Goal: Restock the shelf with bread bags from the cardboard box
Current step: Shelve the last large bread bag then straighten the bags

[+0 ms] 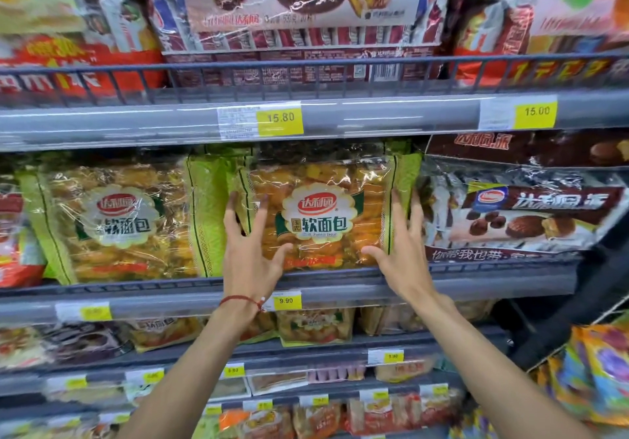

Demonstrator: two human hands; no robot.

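A green-edged clear bread bag (pixel 320 214) full of golden rolls stands upright on the middle shelf (pixel 170 290). My left hand (pixel 250 255) lies on its left edge, fingers spread, thumb under the lower front. My right hand (pixel 401 244) presses its right edge in the same way, so the bag sits between both hands. A second bread bag (pixel 115 221) of the same kind stands to its left. The cardboard box is out of view.
Dark chocolate pie packs (pixel 524 207) lie right of the bag, close to my right hand. The upper shelf's wire rail (pixel 306 74) holds large snack packs. Lower shelves (pixel 306 346) carry smaller bread packs. Bright packets (pixel 599 370) hang at the far right.
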